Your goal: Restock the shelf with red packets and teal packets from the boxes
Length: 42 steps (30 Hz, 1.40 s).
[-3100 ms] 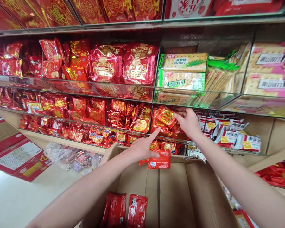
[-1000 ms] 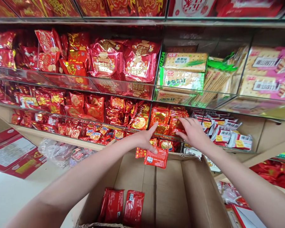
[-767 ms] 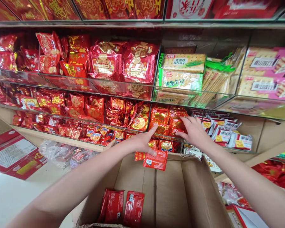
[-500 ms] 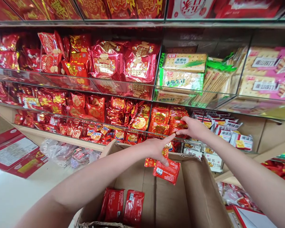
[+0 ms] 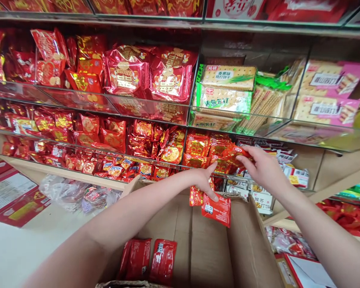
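My left hand [image 5: 205,184] grips a small stack of red snack packets [image 5: 217,209] above the far end of an open cardboard box [image 5: 252,248]. The index finger of that hand points up toward the shelf. My right hand [image 5: 262,166] pinches one red snack packet [image 5: 235,153] at the front of a glass shelf compartment [image 5: 208,150] filled with red and gold packets. Three more red packets [image 5: 150,260] lie at the bottom of the box.
Glass-fronted shelves [image 5: 156,114] hold red wedding-sweet bags, green cracker packs [image 5: 226,92] and pink cracker packs [image 5: 330,94]. White and red packets [image 5: 292,176] fill the compartment to the right. Flat red cartons [image 5: 12,194] and a plastic bag [image 5: 78,194] lie on the floor at left.
My right hand has drawn back from deep in the compartment to its front, pinching a packet. My left hand with its stack shifted right along the box.
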Each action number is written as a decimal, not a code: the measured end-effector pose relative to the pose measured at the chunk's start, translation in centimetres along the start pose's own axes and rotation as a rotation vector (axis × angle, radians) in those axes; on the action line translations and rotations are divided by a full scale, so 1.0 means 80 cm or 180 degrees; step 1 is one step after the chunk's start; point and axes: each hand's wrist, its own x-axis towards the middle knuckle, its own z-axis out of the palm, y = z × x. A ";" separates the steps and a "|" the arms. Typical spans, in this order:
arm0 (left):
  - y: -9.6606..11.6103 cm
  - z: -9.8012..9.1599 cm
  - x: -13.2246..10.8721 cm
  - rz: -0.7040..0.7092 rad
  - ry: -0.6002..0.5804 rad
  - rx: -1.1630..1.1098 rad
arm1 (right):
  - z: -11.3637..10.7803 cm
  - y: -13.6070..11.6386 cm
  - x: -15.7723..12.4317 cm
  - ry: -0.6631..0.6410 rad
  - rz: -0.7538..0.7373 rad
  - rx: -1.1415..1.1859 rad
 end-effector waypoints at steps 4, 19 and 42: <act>-0.010 -0.005 -0.009 0.0113 0.0006 -0.0009 | 0.012 0.008 0.006 -0.0326 -0.0015 0.0053; -0.047 -0.016 -0.041 0.0374 0.0554 -0.0312 | 0.084 0.004 -0.021 -0.0683 -0.0009 -0.0326; -0.074 0.015 -0.056 0.0454 0.0823 -0.1270 | 0.099 -0.015 -0.025 0.0171 0.0150 0.0300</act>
